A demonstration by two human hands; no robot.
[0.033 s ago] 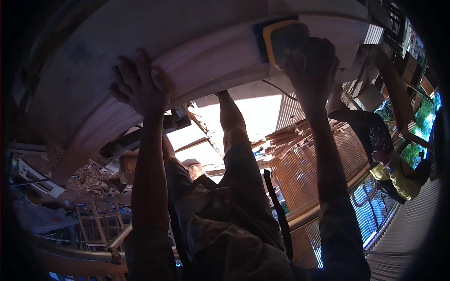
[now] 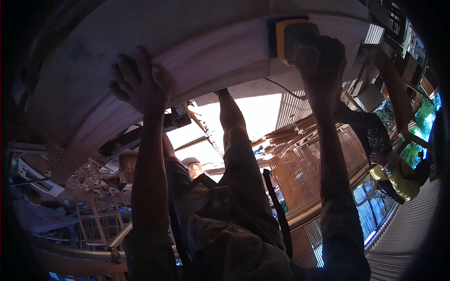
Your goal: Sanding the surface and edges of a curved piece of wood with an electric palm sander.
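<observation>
A long wooden board (image 2: 220,49), curved in this view, lies across the work table (image 2: 197,23). My left hand (image 2: 143,86) rests on the board with its fingers spread over its far edge. My right hand (image 2: 323,63) is wrapped round a yellow and black power sander (image 2: 288,40), which sits on the right part of the board. A dark cord (image 2: 283,87) hangs below the table edge near my right wrist. The sander's underside is hidden against the wood.
Another person (image 2: 375,140) in dark clothes and yellow is at the right. Wood shavings (image 2: 93,175) lie on the ground at left, near a wooden frame (image 2: 98,222). Stacked wood strips (image 2: 293,138) lie beyond my legs. Bright sunlight falls on the floor (image 2: 258,110).
My right hand has slid the sander a little to the right along the board. My left hand stays in the same place.
</observation>
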